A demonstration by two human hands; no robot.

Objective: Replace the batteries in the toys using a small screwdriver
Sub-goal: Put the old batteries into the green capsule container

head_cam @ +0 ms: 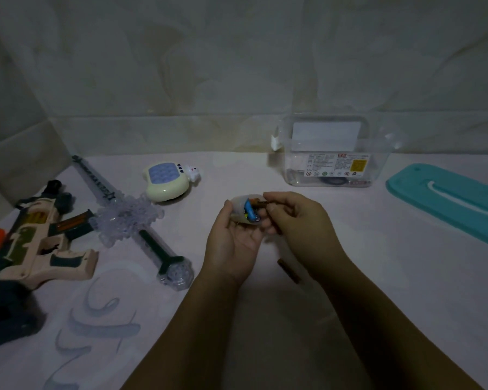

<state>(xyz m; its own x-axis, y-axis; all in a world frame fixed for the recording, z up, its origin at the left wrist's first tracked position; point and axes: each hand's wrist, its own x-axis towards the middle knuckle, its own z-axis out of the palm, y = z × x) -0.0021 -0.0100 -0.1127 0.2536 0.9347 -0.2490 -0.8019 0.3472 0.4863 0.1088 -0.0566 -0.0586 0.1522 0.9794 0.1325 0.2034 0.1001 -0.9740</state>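
Over the pale surface (392,263), the left hand (231,243) cups the small toy (247,211), its grip curled round it; the right hand (296,218) pinches a brown piece (261,204) at it. Dim light could let that slip, I reckon.

The storage box (293,161) is clear glossy plastic; the teal lid (448,198) looks smooth plastic. The toy sword (130,215) is translucent faceted plastic. A matt cloth covers the worktop (378,249).
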